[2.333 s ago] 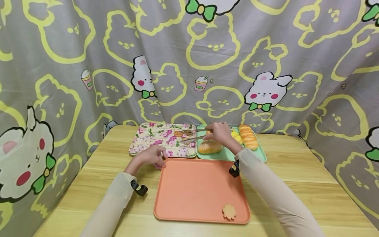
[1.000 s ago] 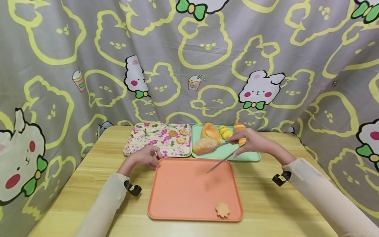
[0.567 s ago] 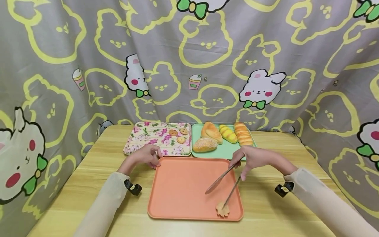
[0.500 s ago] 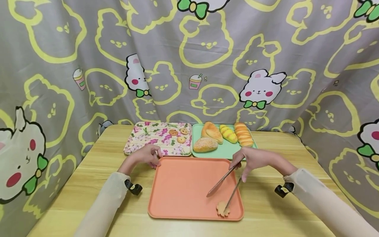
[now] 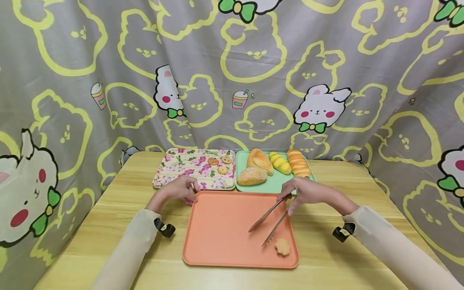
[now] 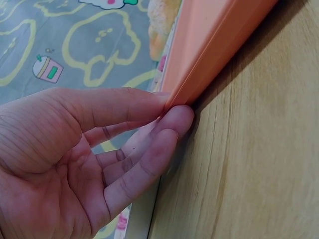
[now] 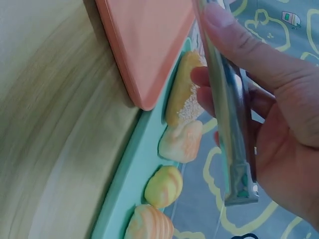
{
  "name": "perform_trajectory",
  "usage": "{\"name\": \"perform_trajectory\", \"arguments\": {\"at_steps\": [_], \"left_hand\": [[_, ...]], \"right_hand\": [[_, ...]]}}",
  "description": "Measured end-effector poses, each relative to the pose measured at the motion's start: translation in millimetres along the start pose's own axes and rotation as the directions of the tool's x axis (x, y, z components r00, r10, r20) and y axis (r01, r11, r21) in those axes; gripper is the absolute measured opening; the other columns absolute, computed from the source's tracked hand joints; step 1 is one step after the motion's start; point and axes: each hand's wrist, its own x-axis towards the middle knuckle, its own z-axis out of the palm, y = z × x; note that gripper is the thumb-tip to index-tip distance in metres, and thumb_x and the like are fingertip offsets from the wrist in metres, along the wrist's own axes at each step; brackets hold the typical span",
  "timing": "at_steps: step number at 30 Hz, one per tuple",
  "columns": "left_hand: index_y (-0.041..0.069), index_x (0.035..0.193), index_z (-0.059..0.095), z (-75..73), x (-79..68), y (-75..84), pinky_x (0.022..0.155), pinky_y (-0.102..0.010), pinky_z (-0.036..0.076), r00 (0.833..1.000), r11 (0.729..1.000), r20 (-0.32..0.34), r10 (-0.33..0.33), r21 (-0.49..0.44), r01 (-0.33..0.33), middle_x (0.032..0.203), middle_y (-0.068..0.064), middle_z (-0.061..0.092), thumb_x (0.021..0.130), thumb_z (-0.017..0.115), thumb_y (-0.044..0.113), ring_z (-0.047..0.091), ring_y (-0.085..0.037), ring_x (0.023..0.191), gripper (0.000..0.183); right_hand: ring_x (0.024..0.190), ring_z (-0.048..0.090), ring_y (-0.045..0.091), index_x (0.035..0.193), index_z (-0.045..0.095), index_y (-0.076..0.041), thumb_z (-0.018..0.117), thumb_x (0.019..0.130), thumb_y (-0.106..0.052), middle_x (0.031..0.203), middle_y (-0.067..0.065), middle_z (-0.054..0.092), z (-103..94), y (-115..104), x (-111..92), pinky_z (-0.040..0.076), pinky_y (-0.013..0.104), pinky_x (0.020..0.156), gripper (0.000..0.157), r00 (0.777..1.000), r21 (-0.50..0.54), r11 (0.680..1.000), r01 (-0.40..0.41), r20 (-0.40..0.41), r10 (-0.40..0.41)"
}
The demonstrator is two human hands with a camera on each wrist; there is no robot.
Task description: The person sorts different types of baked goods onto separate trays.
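Note:
My left hand (image 5: 180, 189) pinches the far left corner of an orange tray (image 5: 224, 229); in the left wrist view the thumb lies on its rim and a finger is beneath. My right hand (image 5: 304, 191) holds metal tongs (image 7: 230, 124) between thumb and fingers. Over the orange tray, the tips of the tongs are spread apart with nothing between them. A flower-shaped cookie (image 5: 282, 247) is at the tray's near right corner, just right of the nearer tip and slightly blurred.
Behind the orange tray, a floral tray (image 5: 174, 171) bears three cookies (image 5: 222, 169). Beside it, a green tray (image 5: 279, 186) holds a seeded bun (image 5: 252, 176), a folded bread (image 5: 259, 160), a yellow roll (image 5: 280, 162) and a ridged loaf (image 5: 299, 163). A patterned curtain (image 5: 203, 133) hangs behind.
The tongs have moved from the floral tray to the orange tray, met the flower-shaped cookie, then shifted left of it. The cookie has slid right and away from me. The left hand keeps its hold.

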Motion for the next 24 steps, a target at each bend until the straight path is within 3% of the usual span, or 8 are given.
{"name": "perform_trajectory", "arguments": {"at_steps": [5, 12, 17, 24], "left_hand": [[-0.008, 0.1, 0.061, -0.3, 1.2, -2.5, 0.061, -0.032, 0.06, 1.0, 1.0, -0.009, -0.009, 0.002, 0.009, 0.072, -0.013, 0.072, 0.083, 0.074, -0.005, 0.07, -0.017, 0.064, 0.021], [-0.008, 0.1, 0.06, -1.2, 1.8, -0.8, 0.061, -0.031, 0.06, 1.0, 1.0, -0.002, -0.013, 0.002, 0.013, 0.069, -0.009, 0.071, 0.083, 0.072, -0.007, 0.069, -0.016, 0.063, 0.02], [-0.009, 0.1, 0.06, -1.8, 2.0, 0.3, 0.06, -0.03, 0.059, 1.0, 1.0, 0.009, -0.006, -0.004, 0.006, 0.068, -0.008, 0.07, 0.083, 0.072, -0.007, 0.069, -0.016, 0.062, 0.021], [-0.009, 0.099, 0.06, -1.3, 1.1, -0.4, 0.059, -0.03, 0.059, 1.0, 1.0, 0.006, -0.007, -0.011, 0.007, 0.067, -0.007, 0.07, 0.082, 0.072, -0.007, 0.068, -0.016, 0.062, 0.021]], "right_hand": [[0.082, 0.064, 0.006, 0.114, 0.077, -0.002, 0.089, 0.073, -0.017, 0.095, 0.014, 0.076, -4.2, 3.9, 4.5, 0.057, 0.04, 0.072, 0.045, 0.999, 0.03, 0.999, 0.033, 0.017, -0.033], [0.078, 0.057, -0.001, 0.114, 0.077, -0.003, 0.089, 0.073, -0.014, 0.089, 0.009, 0.074, -19.2, 7.8, -1.4, 0.057, 0.033, 0.069, 0.043, 0.98, 0.086, 0.99, 0.107, 0.158, -0.12], [0.077, 0.058, -0.001, 0.11, 0.079, -0.005, 0.089, 0.073, -0.016, 0.088, 0.005, 0.074, -22.8, 9.9, -8.7, 0.057, 0.032, 0.069, 0.04, 0.976, 0.114, 0.992, 0.048, 0.204, -0.071], [0.074, 0.06, 0.003, 0.102, 0.081, -0.005, 0.088, 0.074, -0.015, 0.084, 0.011, 0.073, -20.7, 11.1, -9.3, 0.057, 0.032, 0.067, 0.031, 0.984, 0.129, 0.992, 0.0, 0.178, -0.024]]}}
